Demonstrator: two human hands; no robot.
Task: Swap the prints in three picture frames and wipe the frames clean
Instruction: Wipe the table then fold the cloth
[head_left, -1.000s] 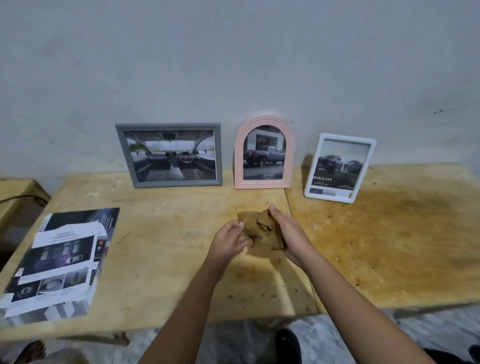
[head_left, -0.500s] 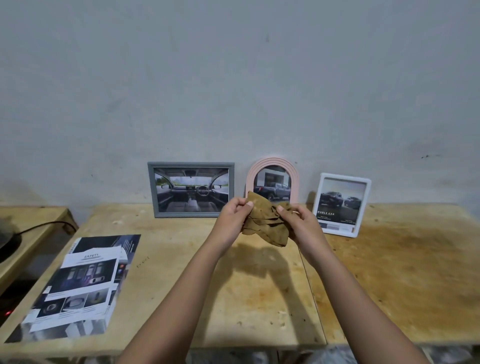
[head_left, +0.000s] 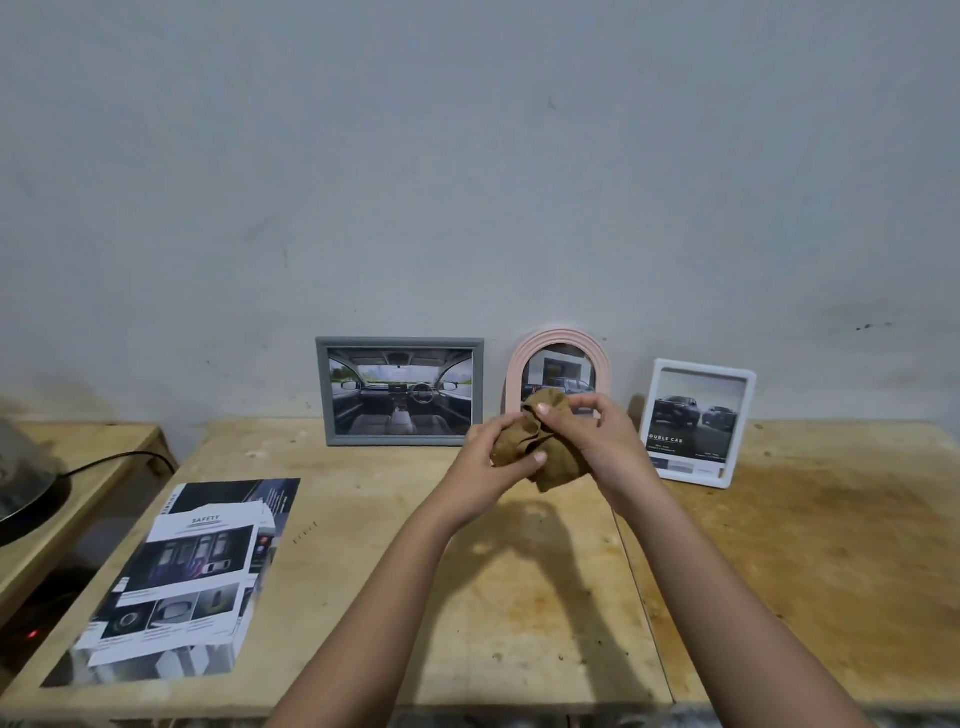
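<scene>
Three picture frames lean against the wall at the back of the wooden table (head_left: 363, 582): a grey rectangular frame (head_left: 400, 392) with a car-interior print, a pink arched frame (head_left: 558, 340) with a truck print, and a white frame (head_left: 696, 423) with a two-car print. Both hands hold a crumpled brown cloth (head_left: 540, 447) in the air in front of the pink frame, hiding its lower part. My left hand (head_left: 491, 465) pinches the cloth's left side and my right hand (head_left: 597, 436) grips its right side.
A stack of loose prints (head_left: 192, 577) lies flat on the table's left part. A lower side table (head_left: 78, 467) at the far left carries a dark round object (head_left: 21, 483) with a black cable. A seam splits the tabletop right of centre.
Both hands lifted the cloth off the table, up in front of the pink frame, and bunched it tighter. The view tilted up, showing more wall.
</scene>
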